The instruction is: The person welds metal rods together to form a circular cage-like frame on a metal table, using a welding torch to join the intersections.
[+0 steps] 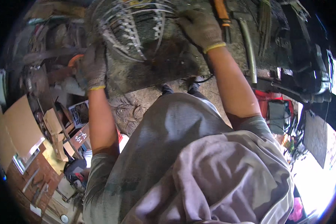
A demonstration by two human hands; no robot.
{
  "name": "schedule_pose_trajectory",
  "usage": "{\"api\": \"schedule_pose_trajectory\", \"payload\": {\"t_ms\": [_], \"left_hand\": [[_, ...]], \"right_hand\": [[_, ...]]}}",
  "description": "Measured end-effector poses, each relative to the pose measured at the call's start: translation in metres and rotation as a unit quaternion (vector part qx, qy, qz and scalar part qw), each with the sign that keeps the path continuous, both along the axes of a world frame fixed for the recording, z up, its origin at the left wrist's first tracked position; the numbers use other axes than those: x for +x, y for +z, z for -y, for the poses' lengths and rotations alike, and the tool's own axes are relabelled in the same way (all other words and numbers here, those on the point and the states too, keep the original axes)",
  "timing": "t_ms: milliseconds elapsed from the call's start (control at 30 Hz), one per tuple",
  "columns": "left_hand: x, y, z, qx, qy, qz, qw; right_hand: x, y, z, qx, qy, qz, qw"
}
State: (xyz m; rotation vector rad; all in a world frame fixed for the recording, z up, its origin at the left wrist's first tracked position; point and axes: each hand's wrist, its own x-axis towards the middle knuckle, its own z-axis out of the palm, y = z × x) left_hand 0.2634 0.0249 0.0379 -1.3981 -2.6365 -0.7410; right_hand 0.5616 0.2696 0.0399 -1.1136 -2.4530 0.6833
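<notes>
On the dark workbench (158, 69) lies a frame of curved metal wires (112, 37), crossed by notched metal strips. My right hand (200, 29), in a grey work glove with a yellow cuff, is at the frame's right side. Its fingers are curled at the wire ends there. My left hand (93, 67), gloved the same way, rests by the frame's left side, at the bench's left part. Shadow hides its fingertips, so its grip does not show. An orange curved piece (75, 59) sits just left of that hand.
Right of my right hand lie an orange-handled tool (221, 14), a hammer with a metal handle (249, 52) and a bundle of thin rods (265, 28). Wire coils (127, 114) lie on the floor below the bench. Cardboard (20, 127) stands at the left.
</notes>
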Motion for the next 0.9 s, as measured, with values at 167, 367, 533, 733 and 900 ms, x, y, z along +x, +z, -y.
{"api": "schedule_pose_trajectory", "payload": {"t_ms": [167, 367, 533, 733, 900], "left_hand": [[0.024, 0.025, -0.010, -0.032, 0.034, 0.061, 0.997], [0.001, 0.013, 0.002, 0.010, -0.024, 0.086, 0.996], [-0.009, 0.010, 0.009, 0.041, -0.040, 0.152, 0.987], [-0.009, 0.005, 0.009, 0.079, -0.070, 0.125, 0.986], [-0.018, -0.008, 0.014, 0.073, -0.073, 0.086, 0.991]], "right_hand": [[-0.001, 0.003, 0.005, 0.023, -0.020, 0.019, 0.999], [-0.005, 0.000, 0.006, 0.043, -0.022, 0.051, 0.998], [-0.008, 0.003, 0.006, 0.040, -0.011, 0.064, 0.997], [-0.008, 0.001, 0.007, 0.053, -0.021, 0.085, 0.995], [-0.011, -0.001, 0.009, 0.074, -0.025, 0.074, 0.994]]}}
